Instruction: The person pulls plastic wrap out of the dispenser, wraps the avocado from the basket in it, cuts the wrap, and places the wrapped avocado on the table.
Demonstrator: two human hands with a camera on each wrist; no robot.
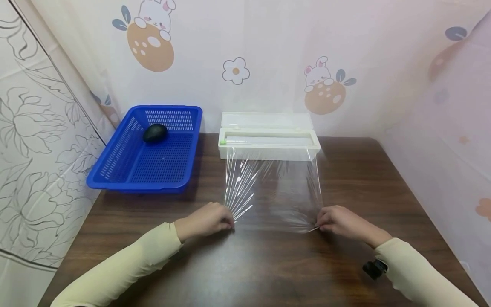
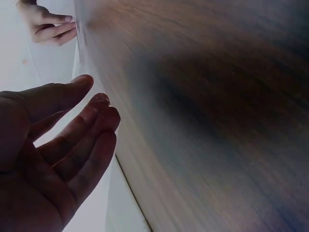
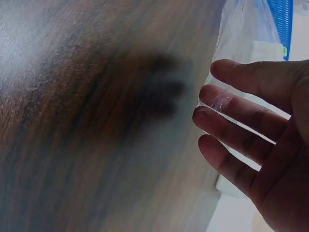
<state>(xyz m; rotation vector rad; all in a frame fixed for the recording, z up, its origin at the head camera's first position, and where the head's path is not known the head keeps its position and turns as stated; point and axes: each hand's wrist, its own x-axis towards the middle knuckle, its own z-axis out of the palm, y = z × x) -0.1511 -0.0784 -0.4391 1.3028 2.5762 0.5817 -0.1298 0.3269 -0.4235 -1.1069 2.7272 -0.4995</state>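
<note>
Before the plain box (image 1: 268, 130), both hands (image 1: 210, 218) (image 1: 342, 221) hold film (image 1: 274, 192).

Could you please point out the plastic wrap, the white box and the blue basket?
Plastic wrap (image 1: 272, 192), head view: middle of sheet.
White box (image 1: 222, 152), head view: front wall's left end.
Blue basket (image 1: 134, 186), head view: near rim.

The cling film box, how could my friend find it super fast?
On the brown table, look along the far edge, by the bunny curtain. To the right of the blue basket sits the long white cling film box. Unlike the basket, it has a tiny green piece, and clear film stretches from it.
</note>
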